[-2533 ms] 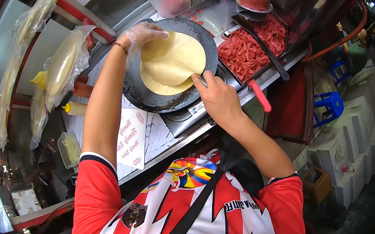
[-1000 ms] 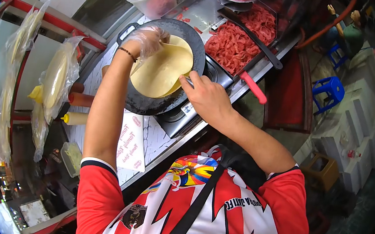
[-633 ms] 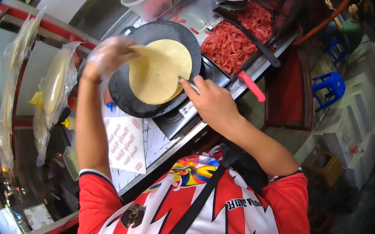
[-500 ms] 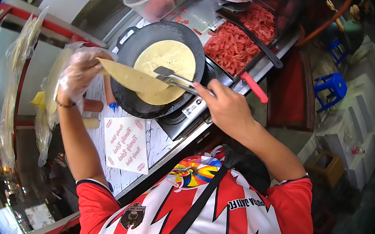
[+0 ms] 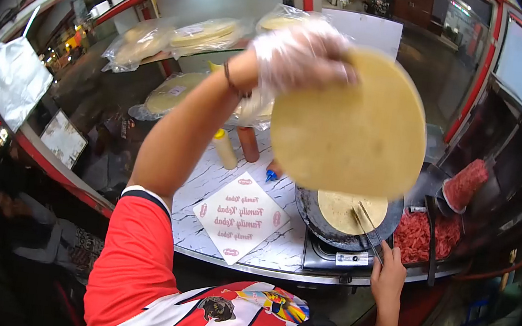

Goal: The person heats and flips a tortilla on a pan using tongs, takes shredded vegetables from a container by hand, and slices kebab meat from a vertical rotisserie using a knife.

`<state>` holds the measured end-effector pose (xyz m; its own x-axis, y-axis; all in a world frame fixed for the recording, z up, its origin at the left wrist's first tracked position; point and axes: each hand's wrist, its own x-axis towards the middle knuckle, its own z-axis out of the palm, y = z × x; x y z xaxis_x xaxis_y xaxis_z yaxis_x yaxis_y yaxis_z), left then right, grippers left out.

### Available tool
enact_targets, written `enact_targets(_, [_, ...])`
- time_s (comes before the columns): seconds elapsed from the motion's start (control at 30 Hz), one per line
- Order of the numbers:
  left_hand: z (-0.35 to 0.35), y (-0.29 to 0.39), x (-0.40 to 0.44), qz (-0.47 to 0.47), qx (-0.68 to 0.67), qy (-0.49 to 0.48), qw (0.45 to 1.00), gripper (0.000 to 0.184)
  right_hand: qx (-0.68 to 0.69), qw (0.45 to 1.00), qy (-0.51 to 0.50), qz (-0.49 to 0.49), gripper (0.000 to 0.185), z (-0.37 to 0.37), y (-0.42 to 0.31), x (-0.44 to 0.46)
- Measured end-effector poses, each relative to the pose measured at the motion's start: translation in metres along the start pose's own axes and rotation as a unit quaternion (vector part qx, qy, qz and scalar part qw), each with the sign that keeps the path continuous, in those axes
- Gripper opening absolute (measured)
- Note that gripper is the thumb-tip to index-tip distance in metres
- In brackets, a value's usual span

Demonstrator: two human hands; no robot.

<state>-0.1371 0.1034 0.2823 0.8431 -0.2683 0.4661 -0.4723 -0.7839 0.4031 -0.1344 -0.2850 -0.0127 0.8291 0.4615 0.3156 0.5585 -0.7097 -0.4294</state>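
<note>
My left hand point(image 5: 306, 58), in a clear plastic glove, grips the upper left edge of a round flatbread point(image 5: 353, 129) and holds it up over the counter. Behind and below it, a second flatbread point(image 5: 341, 212) lies flat in the black pan point(image 5: 312, 225); the raised one hides the pan's far side. My right hand point(image 5: 389, 273) is closed round metal tongs point(image 5: 367, 227), whose tips are over the flatbread in the pan. Left of the pan, a printed paper sheet point(image 5: 241, 219) lies on the marbled counter point(image 5: 193, 239).
Squeeze bottles point(image 5: 248, 143) stand behind the paper. Bagged flatbreads point(image 5: 205, 33) lie on a shelf at the back. Right of the pan are a tray of shredded red meat point(image 5: 413, 237), a black-handled utensil point(image 5: 431, 249) and a meat cone point(image 5: 465, 181). A person point(image 5: 50, 235) sits at the left.
The view has swung left. My left hand has lifted one flatbread off the pan and raised it high, while the other stays there. The tongs have come out from between the breads.
</note>
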Motion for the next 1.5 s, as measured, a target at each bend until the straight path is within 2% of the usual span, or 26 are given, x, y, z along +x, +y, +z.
enact_targets(0.03, [-0.020,-0.008,0.004,-0.084,-0.054,0.025,0.995,0.025,0.001,1.000,0.002,0.002,0.041,-0.005,-0.003,0.000])
enact_targets(0.1, [-0.060,-0.041,0.001,-0.177,-0.060,0.169,0.968,0.029,0.007,1.000,0.006,0.012,0.041,-0.011,-0.003,-0.002])
enact_targets(0.17, [-0.109,-0.092,-0.025,-0.151,0.032,0.268,0.951,0.033,0.032,0.999,0.029,0.000,0.040,-0.008,0.003,-0.007])
enact_targets(0.2, [-0.125,-0.147,-0.045,-0.155,-0.046,0.312,0.936,0.036,0.040,0.998,0.045,0.006,0.040,0.006,0.004,-0.021])
enact_targets(0.23, [-0.158,-0.191,-0.058,-0.229,0.011,0.327,0.917,0.038,0.041,0.998,0.045,0.010,0.040,0.007,0.003,-0.025])
enact_targets(0.27, [-0.163,-0.202,-0.074,-0.239,-0.066,0.369,0.896,0.037,0.041,0.998,0.046,0.013,0.039,0.009,0.002,-0.028])
enact_targets(0.33, [-0.192,-0.275,-0.092,-0.309,0.039,0.375,0.873,0.040,0.043,0.998,0.039,0.015,0.039,0.004,0.002,-0.031])
enact_targets(0.43, [-0.176,-0.222,-0.091,-0.360,0.423,0.289,0.780,0.039,0.044,0.998,0.045,0.019,0.040,0.006,0.001,-0.036])
enact_targets(0.47, [-0.173,-0.236,-0.093,-0.319,0.470,0.343,0.748,0.038,0.040,0.998,0.047,0.020,0.040,0.007,0.001,-0.035])
enact_targets(0.5, [-0.162,-0.219,-0.095,-0.273,0.469,0.362,0.758,0.039,0.034,0.998,0.047,0.023,0.040,0.005,0.002,-0.037])
enact_targets(0.53, [-0.171,-0.218,-0.100,-0.159,0.564,0.347,0.732,0.041,0.033,0.998,0.047,0.024,0.041,0.000,0.001,-0.033])
enact_targets(0.6, [-0.137,-0.135,-0.105,-0.155,0.578,0.296,0.745,0.039,0.039,0.997,0.052,0.029,0.041,-0.002,-0.002,-0.035])
enact_targets(0.63, [-0.138,-0.130,-0.113,-0.054,0.585,0.310,0.748,0.035,0.043,0.997,0.055,0.034,0.040,-0.002,-0.004,-0.036])
enact_targets(0.67, [-0.138,-0.120,-0.121,0.021,0.526,0.303,0.795,0.030,0.041,0.997,0.057,0.036,0.040,-0.002,-0.004,-0.038])
enact_targets(0.7, [-0.119,-0.080,-0.127,0.008,0.461,0.325,0.826,0.028,0.039,0.997,0.062,0.037,0.040,-0.002,-0.002,-0.039])
enact_targets(0.73, [-0.117,-0.050,-0.134,-0.035,0.385,0.282,0.878,0.026,0.038,0.996,0.066,0.037,0.040,-0.001,-0.002,-0.040])
enact_targets(0.77, [-0.108,-0.043,-0.137,0.010,0.150,0.307,0.940,0.026,0.042,0.996,0.067,0.041,0.041,-0.003,-0.001,-0.038])
enact_targets(0.83, [-0.084,-0.009,-0.144,-0.059,0.041,0.246,0.967,0.020,0.045,0.996,0.067,0.048,0.041,-0.005,-0.003,-0.039])
enact_targets(0.9, [-0.062,0.003,-0.132,-0.054,0.017,0.059,0.997,0.025,0.051,0.995,0.065,0.048,0.042,-0.005,-0.004,-0.038])
enact_targets(0.97, [-0.017,-0.025,-0.119,-0.092,0.022,-0.050,0.994,0.024,0.059,0.995,0.065,0.044,0.041,-0.005,-0.007,-0.037])
enact_targets(1.03, [0.011,-0.057,-0.094,-0.162,-0.098,-0.178,0.966,0.023,0.069,0.994,0.070,0.037,0.040,-0.002,-0.007,-0.035])
enact_targets(1.1, [0.020,-0.107,-0.096,-0.286,-0.122,-0.011,0.950,0.022,0.074,0.994,0.069,0.046,0.041,-0.006,-0.011,-0.038])
enact_targets(1.17, [0.014,-0.170,-0.109,-0.333,-0.322,0.135,0.876,0.024,0.080,0.993,0.072,0.058,0.041,-0.009,-0.010,-0.044])
enact_targets(1.23, [0.016,-0.247,-0.130,-0.389,-0.281,0.198,0.854,0.026,0.084,0.991,0.078,0.069,0.042,-0.008,-0.003,-0.053])
enact_targets(1.33, [0.018,-0.300,-0.144,-0.464,-0.271,0.083,0.839,0.027,0.071,0.991,0.064,0.092,0.042,-0.011,0.006,-0.061])
enact_targets(1.5, [0.009,-0.333,-0.133,-0.439,-0.098,0.126,0.884,0.033,0.071,0.993,0.073,0.068,0.042,-0.017,0.003,-0.056])
